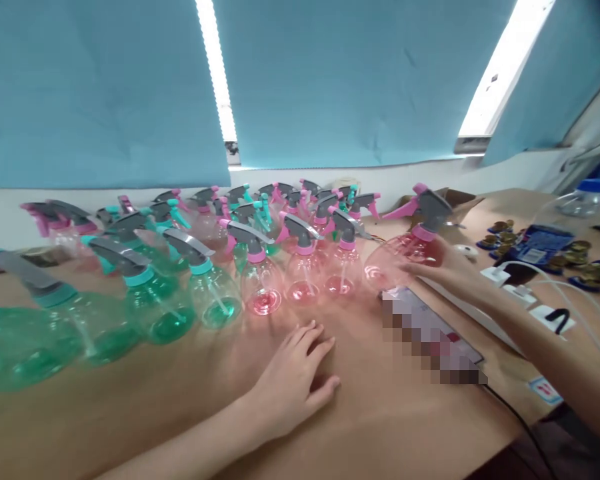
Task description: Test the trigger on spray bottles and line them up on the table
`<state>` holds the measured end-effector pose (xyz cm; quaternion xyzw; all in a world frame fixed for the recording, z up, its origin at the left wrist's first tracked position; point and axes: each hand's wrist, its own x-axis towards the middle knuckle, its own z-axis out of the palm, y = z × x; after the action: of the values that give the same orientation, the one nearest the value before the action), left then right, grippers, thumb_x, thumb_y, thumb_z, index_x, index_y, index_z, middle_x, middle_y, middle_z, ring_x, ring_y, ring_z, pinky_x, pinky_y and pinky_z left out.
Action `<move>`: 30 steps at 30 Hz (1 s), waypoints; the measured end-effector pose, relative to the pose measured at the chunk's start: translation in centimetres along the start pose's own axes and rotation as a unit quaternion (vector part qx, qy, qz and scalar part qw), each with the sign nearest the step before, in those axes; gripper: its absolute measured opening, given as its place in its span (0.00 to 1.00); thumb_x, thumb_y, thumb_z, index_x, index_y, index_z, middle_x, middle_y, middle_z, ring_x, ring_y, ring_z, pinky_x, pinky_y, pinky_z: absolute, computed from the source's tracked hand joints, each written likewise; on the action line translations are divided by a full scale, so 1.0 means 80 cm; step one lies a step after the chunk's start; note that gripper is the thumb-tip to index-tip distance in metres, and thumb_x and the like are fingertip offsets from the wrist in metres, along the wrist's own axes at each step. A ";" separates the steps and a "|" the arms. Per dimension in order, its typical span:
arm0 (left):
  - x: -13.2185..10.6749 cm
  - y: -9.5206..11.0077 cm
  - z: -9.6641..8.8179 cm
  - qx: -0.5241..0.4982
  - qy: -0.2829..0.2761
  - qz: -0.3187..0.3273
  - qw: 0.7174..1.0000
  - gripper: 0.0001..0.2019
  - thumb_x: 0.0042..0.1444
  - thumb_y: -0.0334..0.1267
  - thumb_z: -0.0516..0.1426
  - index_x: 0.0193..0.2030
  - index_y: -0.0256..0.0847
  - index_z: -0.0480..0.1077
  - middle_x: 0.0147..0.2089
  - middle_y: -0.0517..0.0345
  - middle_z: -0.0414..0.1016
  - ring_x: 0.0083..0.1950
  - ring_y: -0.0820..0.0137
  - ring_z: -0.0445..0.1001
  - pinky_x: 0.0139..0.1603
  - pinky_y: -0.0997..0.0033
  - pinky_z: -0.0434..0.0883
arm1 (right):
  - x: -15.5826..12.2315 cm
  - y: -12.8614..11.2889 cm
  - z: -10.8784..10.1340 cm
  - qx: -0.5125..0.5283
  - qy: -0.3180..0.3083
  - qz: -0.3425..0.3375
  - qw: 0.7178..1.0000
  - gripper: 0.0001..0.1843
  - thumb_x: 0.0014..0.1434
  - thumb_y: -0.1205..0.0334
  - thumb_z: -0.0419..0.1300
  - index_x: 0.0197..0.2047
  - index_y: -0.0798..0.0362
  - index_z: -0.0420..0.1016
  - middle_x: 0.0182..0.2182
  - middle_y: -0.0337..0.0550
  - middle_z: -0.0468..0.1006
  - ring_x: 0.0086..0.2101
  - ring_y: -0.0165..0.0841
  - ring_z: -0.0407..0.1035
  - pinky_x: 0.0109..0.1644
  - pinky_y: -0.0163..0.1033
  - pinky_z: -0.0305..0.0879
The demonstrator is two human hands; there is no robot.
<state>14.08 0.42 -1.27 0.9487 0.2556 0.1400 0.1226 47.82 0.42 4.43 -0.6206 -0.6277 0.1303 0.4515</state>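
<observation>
My right hand (443, 270) is wrapped round a clear pink spray bottle (380, 260) with a grey and pink trigger head, tilted slightly near the right end of the group. My left hand (300, 373) lies on the brown tabletop (370, 413), fingers stretched and a little apart, holding nothing. Just beyond its fingertips stand a pink spray bottle (263, 290) and two more pink ones beside it. Green spray bottles (163, 307) with turquoise collars line up to the left. Several more pink and green bottles crowd behind them.
A power strip (430, 333), partly pixelated, lies below my right hand, its black cord running off the front edge. White cables and plugs (520, 290), gold-coloured items (590, 273) and a blue packet (543, 247) are at right. Blue blinds (355, 80) hang behind.
</observation>
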 end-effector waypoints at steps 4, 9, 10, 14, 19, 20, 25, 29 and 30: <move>0.024 0.009 0.002 0.000 -0.013 0.005 1.000 0.24 0.61 0.43 0.57 0.61 0.36 0.64 0.65 0.40 0.62 0.67 0.52 0.57 0.63 0.46 0.59 | 0.026 0.021 0.009 0.001 -0.003 0.009 1.000 0.28 0.49 0.49 0.67 0.52 0.47 0.67 0.48 0.46 0.76 0.47 0.46 0.72 0.47 0.50 0.72; 0.046 0.018 0.003 -0.002 -0.028 0.002 1.000 0.24 0.60 0.43 0.57 0.60 0.33 0.65 0.65 0.39 0.62 0.67 0.51 0.57 0.64 0.46 0.57 | 0.043 0.030 0.020 -0.028 -0.027 -0.001 0.999 0.28 0.50 0.53 0.65 0.54 0.48 0.67 0.48 0.47 0.75 0.45 0.46 0.72 0.48 0.51 0.69; 0.050 0.019 0.004 -0.004 -0.025 0.002 1.000 0.23 0.60 0.43 0.58 0.60 0.34 0.65 0.65 0.39 0.62 0.66 0.51 0.57 0.64 0.46 0.57 | 0.044 0.029 0.022 -0.033 -0.036 -0.002 0.999 0.27 0.50 0.54 0.65 0.53 0.49 0.67 0.47 0.47 0.76 0.44 0.46 0.72 0.47 0.51 0.69; 0.058 0.020 0.008 -0.003 -0.015 0.004 1.000 0.23 0.60 0.43 0.58 0.60 0.35 0.65 0.64 0.41 0.63 0.66 0.51 0.59 0.63 0.47 0.59 | 0.046 0.023 0.026 -0.038 -0.076 -0.004 0.996 0.26 0.51 0.56 0.64 0.53 0.49 0.68 0.46 0.47 0.76 0.42 0.44 0.72 0.46 0.50 0.69; 0.059 0.021 0.010 -0.002 -0.015 0.010 1.000 0.23 0.60 0.43 0.57 0.60 0.36 0.65 0.64 0.41 0.64 0.66 0.51 0.59 0.63 0.46 0.59 | 0.045 0.016 0.028 -0.034 -0.089 -0.009 0.995 0.28 0.52 0.56 0.63 0.56 0.50 0.66 0.49 0.49 0.75 0.44 0.45 0.72 0.49 0.52 0.68; 0.059 0.021 0.010 -0.004 -0.014 0.011 1.000 0.23 0.61 0.43 0.57 0.60 0.36 0.65 0.64 0.41 0.64 0.66 0.51 0.59 0.63 0.45 0.59 | 0.045 0.016 0.029 -0.032 -0.093 -0.010 0.995 0.28 0.52 0.56 0.63 0.56 0.50 0.66 0.49 0.49 0.75 0.44 0.45 0.72 0.49 0.52 0.68; 0.059 0.022 0.007 0.001 -0.023 0.008 1.000 0.23 0.61 0.43 0.58 0.60 0.33 0.65 0.64 0.39 0.63 0.66 0.50 0.59 0.63 0.47 0.58 | 0.045 0.024 0.033 -0.026 -0.096 -0.006 0.995 0.32 0.52 0.56 0.64 0.59 0.50 0.63 0.52 0.51 0.73 0.47 0.46 0.71 0.50 0.52 0.68; 0.059 0.022 0.010 -0.004 -0.020 0.013 1.000 0.23 0.61 0.43 0.58 0.60 0.33 0.65 0.64 0.39 0.63 0.66 0.51 0.58 0.64 0.47 0.58 | 0.044 0.032 0.035 -0.021 -0.097 0.003 0.995 0.32 0.53 0.52 0.63 0.59 0.50 0.63 0.55 0.51 0.71 0.50 0.46 0.70 0.53 0.52 0.68; 0.059 0.021 0.011 -0.006 -0.017 0.014 1.000 0.23 0.61 0.43 0.58 0.60 0.33 0.65 0.64 0.39 0.63 0.66 0.51 0.58 0.64 0.47 0.58 | 0.043 0.032 0.035 -0.019 -0.099 0.003 0.995 0.32 0.53 0.52 0.63 0.60 0.49 0.62 0.56 0.51 0.70 0.51 0.45 0.70 0.54 0.52 0.67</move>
<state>19.03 1.28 -0.59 0.9537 0.2394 0.1275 0.1302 48.07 5.10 2.37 -0.6152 -0.6699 0.1803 0.3746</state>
